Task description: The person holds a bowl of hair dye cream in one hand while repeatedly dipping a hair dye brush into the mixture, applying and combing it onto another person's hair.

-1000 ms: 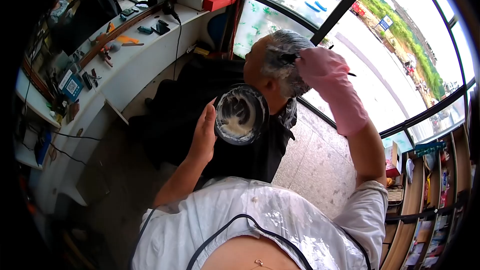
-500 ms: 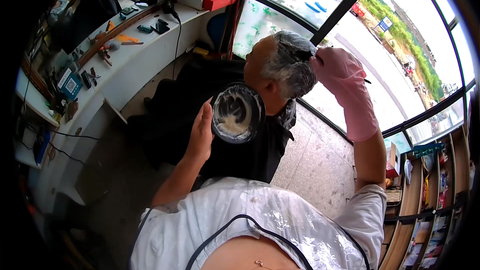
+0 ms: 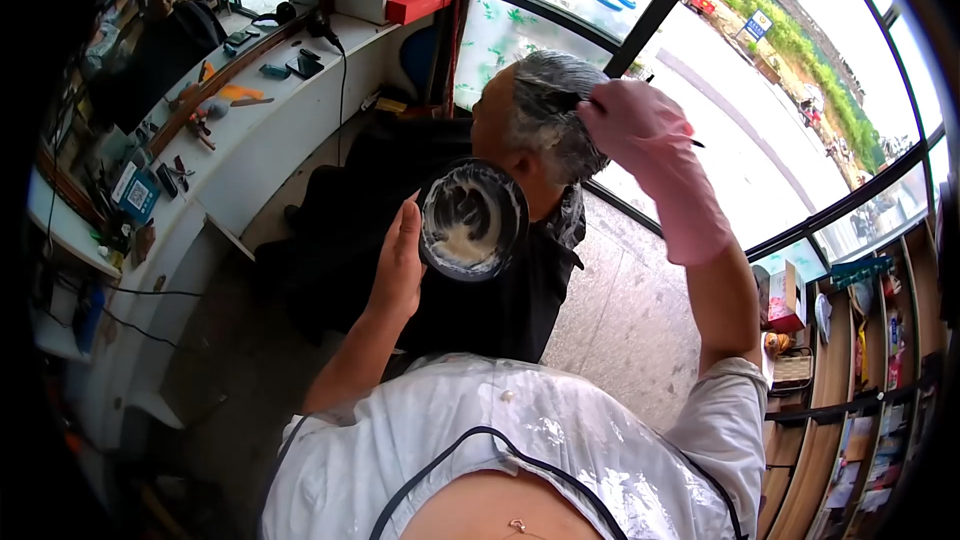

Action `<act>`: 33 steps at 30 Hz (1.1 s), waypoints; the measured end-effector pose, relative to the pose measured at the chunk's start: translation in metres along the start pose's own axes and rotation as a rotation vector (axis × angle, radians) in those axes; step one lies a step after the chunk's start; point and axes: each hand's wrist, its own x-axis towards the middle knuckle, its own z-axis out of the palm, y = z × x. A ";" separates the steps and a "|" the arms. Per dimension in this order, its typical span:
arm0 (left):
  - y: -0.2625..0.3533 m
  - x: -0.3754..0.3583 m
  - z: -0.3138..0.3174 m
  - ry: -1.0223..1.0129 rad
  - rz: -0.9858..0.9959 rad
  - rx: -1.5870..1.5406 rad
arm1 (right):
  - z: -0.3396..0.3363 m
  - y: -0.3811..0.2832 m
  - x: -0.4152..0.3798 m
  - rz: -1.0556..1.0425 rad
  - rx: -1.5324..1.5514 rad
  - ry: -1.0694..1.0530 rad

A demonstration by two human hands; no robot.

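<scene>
My left hand (image 3: 400,258) holds a black bowl (image 3: 518,202) tilted toward me, thumb up along its side, the other fingers hidden behind it. Pale cream (image 3: 468,243) is smeared around the inside. My right hand (image 3: 640,125), in a pink glove, is closed on a tint brush whose thin dark handle (image 3: 697,143) sticks out behind; its working end is partly hidden against the hair. A seated person's head (image 3: 550,120) faces left, the grey hair coated with white cream. A black cape (image 3: 390,180) covers that person's body.
A white counter (image 3: 235,140) with clippers, a hair dryer (image 3: 322,30) and a QR-code sign (image 3: 135,192) runs along the left under a mirror (image 3: 150,50). Large windows (image 3: 780,60) stand ahead and right. Wooden shelves (image 3: 830,370) with goods are at lower right.
My gloved right hand has moved left and slightly down with the brush against the hair, and its wrist has turned. The bowl stays almost where it was in my left hand.
</scene>
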 end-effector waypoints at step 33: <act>0.001 -0.011 0.003 0.003 -0.028 -0.075 | 0.027 -0.007 0.000 -0.058 -0.025 0.032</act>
